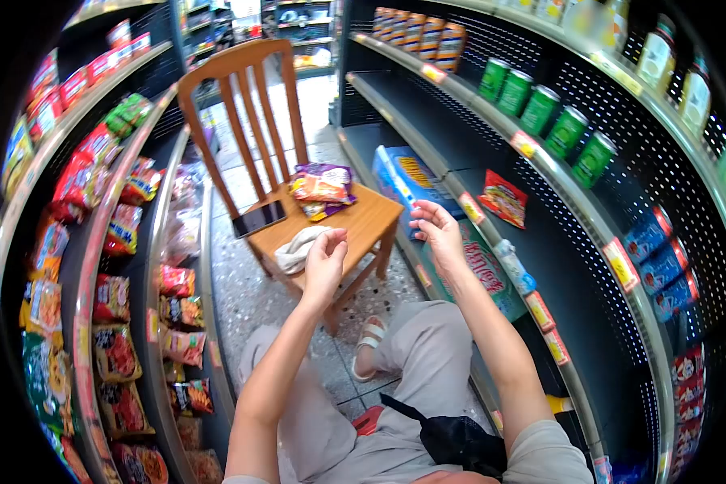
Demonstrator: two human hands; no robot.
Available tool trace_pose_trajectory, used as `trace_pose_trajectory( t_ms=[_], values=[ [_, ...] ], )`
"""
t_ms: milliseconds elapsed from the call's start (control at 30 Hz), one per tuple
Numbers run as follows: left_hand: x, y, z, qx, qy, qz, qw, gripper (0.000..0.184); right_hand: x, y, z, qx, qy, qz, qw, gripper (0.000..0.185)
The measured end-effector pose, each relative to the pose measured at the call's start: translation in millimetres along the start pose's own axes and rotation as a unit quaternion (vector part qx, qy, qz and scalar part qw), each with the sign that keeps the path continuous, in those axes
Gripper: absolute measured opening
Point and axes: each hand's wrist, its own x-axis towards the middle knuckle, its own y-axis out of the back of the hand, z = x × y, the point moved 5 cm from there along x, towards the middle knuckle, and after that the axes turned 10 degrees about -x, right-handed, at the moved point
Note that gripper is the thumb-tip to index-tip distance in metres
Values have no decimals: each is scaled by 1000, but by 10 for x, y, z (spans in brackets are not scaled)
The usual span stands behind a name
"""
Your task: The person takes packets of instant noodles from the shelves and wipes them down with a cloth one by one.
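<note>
My left hand (325,262) is raised in front of the chair seat, its fingers curled together; whatever is in them, if anything, is hidden. Just behind it a crumpled off-white cloth (292,253) lies on the wooden chair (371,216). Farther back on the seat are purple-and-orange snack packets (323,187) and a dark smartphone (260,219). In front of the right-hand shelves is my right hand (439,234), fingers bent but apart, nothing visible in them. A blue package (411,179) sits on the low shelf beyond it, and a red snack packet (504,199) lies higher up.
Shelves of bagged snacks (119,351) run down the left. On the right, green cans (538,110), orange-and-dark cans (422,36) and blue packs (661,266) stand on black perforated shelving. A black bag (462,444) rests by my lap. The speckled floor (319,149) continues behind the chair.
</note>
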Motion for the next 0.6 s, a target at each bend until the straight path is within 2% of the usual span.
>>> trace_pose_trajectory(
  t_ms=[67,100,167,200,300,467,600],
  values=[
    [122,-98,-67,11,8,-36,999,23,-29,167,7,6,11,36,999,35],
    [48,-611,-306,-22,32,-42,998,23,-81,743,-26,-33,-5,55,998,34],
    [194,-876,-387,-33,40,-72,996,23,-56,1029,10,-32,-5,90,995,34],
    [265,-963,-418,-11,26,-94,995,23,-60,1134,43,-27,-4,106,994,35],
    [382,-1365,-627,13,62,-134,989,23,-92,1587,79,-22,-14,161,987,35],
    [666,-2079,-934,83,29,-198,976,23,-39,2396,132,-98,-25,258,961,36],
    [951,-2602,-1074,157,-60,-228,959,29,76,2912,276,-167,-74,300,936,41]
  ],
)
